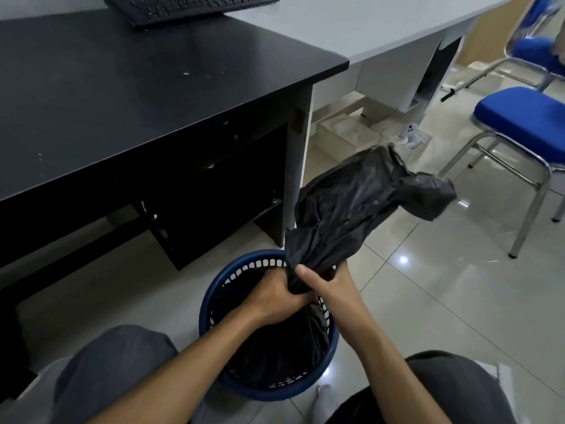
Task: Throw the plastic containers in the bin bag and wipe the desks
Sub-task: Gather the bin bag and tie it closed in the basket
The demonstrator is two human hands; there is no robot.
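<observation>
Both bare forearms are extended forward from the lower edge of the view, converging toward the centre. The left hand point(276, 296) is closed into a fist, knuckles upward, its forearm angled toward 1 o'clock. The right hand point(328, 286) is clenched just beside it, touching it, thumb raised and pointed toward 11 o'clock. Crumpled black plastic sheeting point(363, 203) is gripped by both hands.
</observation>
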